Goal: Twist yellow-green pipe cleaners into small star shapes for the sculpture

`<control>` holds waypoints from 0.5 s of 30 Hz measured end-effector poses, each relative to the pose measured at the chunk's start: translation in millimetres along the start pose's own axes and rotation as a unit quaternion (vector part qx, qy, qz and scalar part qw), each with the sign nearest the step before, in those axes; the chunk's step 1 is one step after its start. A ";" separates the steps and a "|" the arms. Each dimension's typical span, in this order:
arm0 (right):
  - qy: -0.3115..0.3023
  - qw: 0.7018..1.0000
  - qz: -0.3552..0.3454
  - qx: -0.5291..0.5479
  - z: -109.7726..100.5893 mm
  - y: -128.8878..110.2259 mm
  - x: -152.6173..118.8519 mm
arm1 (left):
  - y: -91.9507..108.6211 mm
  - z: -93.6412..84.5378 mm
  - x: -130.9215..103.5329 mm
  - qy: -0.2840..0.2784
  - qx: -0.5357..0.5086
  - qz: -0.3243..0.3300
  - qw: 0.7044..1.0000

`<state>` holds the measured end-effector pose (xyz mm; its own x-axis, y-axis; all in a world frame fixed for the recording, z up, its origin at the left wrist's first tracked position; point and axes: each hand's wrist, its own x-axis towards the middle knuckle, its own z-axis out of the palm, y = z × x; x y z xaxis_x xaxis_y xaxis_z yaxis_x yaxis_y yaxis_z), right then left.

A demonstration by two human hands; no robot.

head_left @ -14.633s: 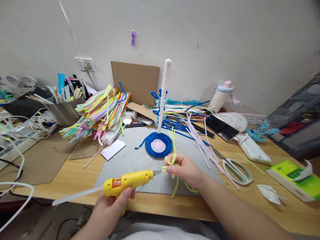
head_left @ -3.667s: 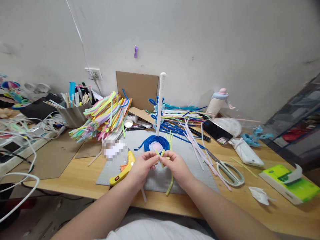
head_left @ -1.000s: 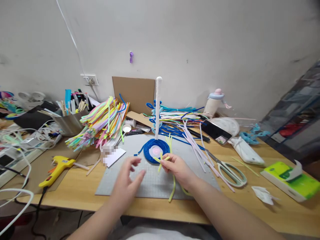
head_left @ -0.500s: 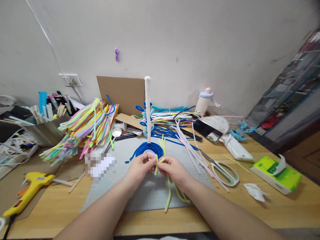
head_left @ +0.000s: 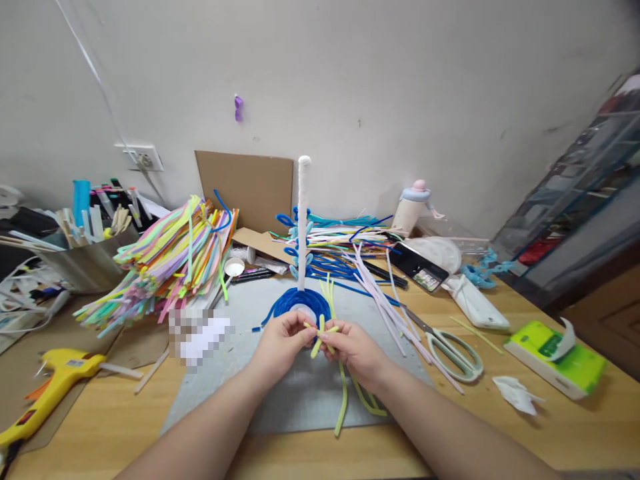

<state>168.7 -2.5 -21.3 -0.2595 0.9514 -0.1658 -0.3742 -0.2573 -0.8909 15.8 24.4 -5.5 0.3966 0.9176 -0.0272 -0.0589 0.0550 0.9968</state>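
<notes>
Several short yellow pipe cleaners [head_left: 321, 331] cross each other like a star between my fingertips. My left hand [head_left: 284, 341] pinches one side of them, and my right hand [head_left: 353, 347] pinches the other. Just behind my hands sits a coiled blue pipe-cleaner base [head_left: 295, 299], partly hidden by them. A white wrapped stem [head_left: 303, 227] rises upright at its back, with blue loops [head_left: 291, 253] beside it. Long yellow pipe cleaners [head_left: 343, 407] lie on the grey mat [head_left: 225, 393] beneath my right hand.
Scissors [head_left: 457, 357], a phone [head_left: 420, 265] and a tissue pack [head_left: 555, 360] lie to the right. A big bundle of coloured pipe cleaners [head_left: 170, 260] is at left, with a yellow glue gun [head_left: 55, 387] nearer me. Lilac pipe cleaners [head_left: 383, 300] lie across the mat's right side.
The view has shifted slightly. The yellow strips between my fingertips now show as a more spread-out star. Both hands keep their pinch.
</notes>
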 end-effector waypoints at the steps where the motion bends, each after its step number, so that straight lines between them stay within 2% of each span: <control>1: 0.005 1.000 -0.006 0.009 0.4 0.3 0.0 | 0.0 -0.1 -0.3 0.000 0.001 0.004 1.000; 9: 0.058 0.998 -0.020 0.030 2.2 3.5 0.8 | -3.9 -1.2 -2.1 0.028 0.030 0.022 0.999; 15: 0.057 0.998 -0.013 0.034 0.1 4.7 2.1 | -6.4 -1.6 -1.3 0.024 0.035 0.005 0.999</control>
<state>166.4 -1.8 -25.7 -0.1473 0.9698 -0.1945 -0.4398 -0.2404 -0.8653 14.1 23.5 -11.9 0.3522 0.9357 -0.0199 0.0029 0.0201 0.9998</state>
